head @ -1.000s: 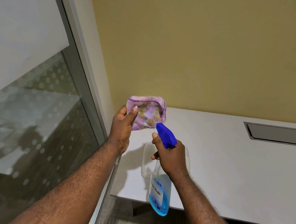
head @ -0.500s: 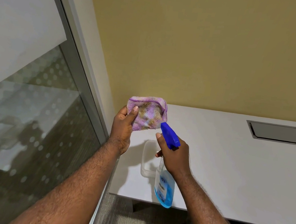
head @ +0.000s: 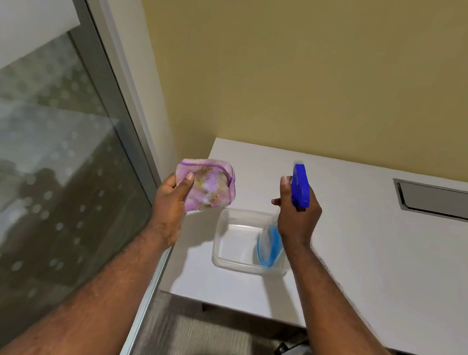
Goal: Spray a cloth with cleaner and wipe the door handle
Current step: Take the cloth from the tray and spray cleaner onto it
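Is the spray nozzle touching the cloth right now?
No, the spray bottle in the right hand is held apart from the cloth in the left hand, with bare table showing between them.

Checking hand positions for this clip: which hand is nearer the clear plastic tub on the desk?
Right. The right hand holds the spray bottle directly over the tub; the left hand grips the cloth off to the tub's left.

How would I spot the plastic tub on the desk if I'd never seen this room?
Find the white desk against the yellow wall. Near its left front corner sits the plastic tub, below the spray bottle in the right hand. It is the only see-through, square, open thing lying there.
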`<action>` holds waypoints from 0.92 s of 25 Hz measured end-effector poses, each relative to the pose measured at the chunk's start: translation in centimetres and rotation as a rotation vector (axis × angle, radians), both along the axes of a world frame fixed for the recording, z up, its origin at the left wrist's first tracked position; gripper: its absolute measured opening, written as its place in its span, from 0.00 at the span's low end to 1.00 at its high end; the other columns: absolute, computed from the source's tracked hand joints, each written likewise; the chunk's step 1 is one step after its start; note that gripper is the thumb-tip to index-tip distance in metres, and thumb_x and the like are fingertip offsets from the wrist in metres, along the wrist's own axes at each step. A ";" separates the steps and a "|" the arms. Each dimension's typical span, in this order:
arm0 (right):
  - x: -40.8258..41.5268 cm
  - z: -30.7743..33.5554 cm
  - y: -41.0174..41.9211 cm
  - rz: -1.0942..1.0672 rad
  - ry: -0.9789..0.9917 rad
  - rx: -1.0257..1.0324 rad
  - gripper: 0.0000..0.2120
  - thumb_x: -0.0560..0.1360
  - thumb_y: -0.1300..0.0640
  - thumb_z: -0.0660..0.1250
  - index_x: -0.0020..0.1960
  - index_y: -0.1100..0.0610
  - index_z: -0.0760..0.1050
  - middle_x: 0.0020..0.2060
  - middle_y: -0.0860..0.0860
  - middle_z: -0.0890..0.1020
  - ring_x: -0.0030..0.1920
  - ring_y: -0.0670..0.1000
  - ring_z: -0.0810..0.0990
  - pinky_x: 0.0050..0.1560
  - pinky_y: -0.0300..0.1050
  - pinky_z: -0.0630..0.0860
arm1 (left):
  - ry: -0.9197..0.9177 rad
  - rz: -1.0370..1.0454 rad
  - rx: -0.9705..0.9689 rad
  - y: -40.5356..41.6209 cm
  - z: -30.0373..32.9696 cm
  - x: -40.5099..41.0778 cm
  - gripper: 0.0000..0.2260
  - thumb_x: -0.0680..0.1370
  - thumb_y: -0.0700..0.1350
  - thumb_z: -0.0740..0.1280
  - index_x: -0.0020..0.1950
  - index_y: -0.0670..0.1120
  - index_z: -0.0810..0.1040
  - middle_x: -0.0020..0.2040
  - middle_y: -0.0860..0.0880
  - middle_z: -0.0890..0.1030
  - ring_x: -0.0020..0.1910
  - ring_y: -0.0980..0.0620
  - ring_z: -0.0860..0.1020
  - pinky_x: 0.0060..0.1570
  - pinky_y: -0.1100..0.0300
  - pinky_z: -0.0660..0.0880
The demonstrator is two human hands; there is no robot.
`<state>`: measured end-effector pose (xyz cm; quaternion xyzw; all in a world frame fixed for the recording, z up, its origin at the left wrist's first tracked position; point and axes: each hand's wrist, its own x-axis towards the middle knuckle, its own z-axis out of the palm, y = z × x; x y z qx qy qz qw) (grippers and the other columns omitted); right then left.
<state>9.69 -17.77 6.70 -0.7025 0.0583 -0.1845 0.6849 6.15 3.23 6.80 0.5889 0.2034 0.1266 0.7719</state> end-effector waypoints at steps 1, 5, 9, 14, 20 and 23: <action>0.6 -0.2 0.0 -0.012 0.009 0.002 0.06 0.77 0.48 0.70 0.41 0.43 0.76 0.33 0.44 0.78 0.33 0.57 0.83 0.34 0.36 0.76 | 0.010 0.005 0.003 0.2 -0.4 0.1 0.06 0.82 0.44 0.64 0.54 0.48 0.81 0.45 0.52 0.87 0.45 0.53 0.84 0.49 0.56 0.79; 2.4 -1.7 0.1 -0.033 0.004 -0.019 0.07 0.76 0.46 0.69 0.39 0.40 0.76 0.31 0.41 0.78 0.34 0.56 0.83 0.34 0.41 0.79 | 0.021 0.028 -0.016 0.5 -1.4 0.4 0.07 0.82 0.44 0.64 0.55 0.49 0.81 0.46 0.52 0.87 0.45 0.54 0.85 0.42 0.60 0.80; 3.4 -4.6 -0.2 0.010 0.006 -0.057 0.07 0.76 0.46 0.69 0.44 0.48 0.74 0.36 0.53 0.80 0.39 0.63 0.81 0.43 0.57 0.80 | 0.042 0.043 -0.024 0.7 -2.0 0.6 0.08 0.82 0.43 0.63 0.59 0.47 0.79 0.45 0.53 0.87 0.45 0.55 0.85 0.41 0.62 0.81; 3.8 -7.2 -1.0 0.028 0.015 -0.089 0.09 0.76 0.46 0.69 0.44 0.50 0.74 0.38 0.55 0.80 0.38 0.45 0.75 0.43 0.42 0.75 | 0.067 0.053 -0.004 0.6 -2.6 0.7 0.08 0.82 0.44 0.63 0.59 0.48 0.79 0.46 0.53 0.87 0.46 0.55 0.85 0.41 0.62 0.81; 4.1 -8.2 -1.8 0.062 0.015 -0.113 0.06 0.76 0.49 0.71 0.48 0.47 0.74 0.37 0.49 0.79 0.38 0.49 0.76 0.45 0.47 0.78 | 0.110 0.052 0.044 0.3 -3.3 0.6 0.07 0.82 0.45 0.64 0.55 0.51 0.81 0.46 0.53 0.87 0.47 0.54 0.85 0.48 0.57 0.81; 3.9 -8.2 -2.0 0.070 0.045 -0.135 0.11 0.74 0.48 0.73 0.52 0.46 0.73 0.41 0.50 0.81 0.41 0.52 0.77 0.47 0.46 0.78 | 0.121 0.053 0.044 0.1 -3.3 0.1 0.06 0.81 0.45 0.64 0.54 0.50 0.81 0.46 0.53 0.87 0.47 0.53 0.85 0.52 0.53 0.80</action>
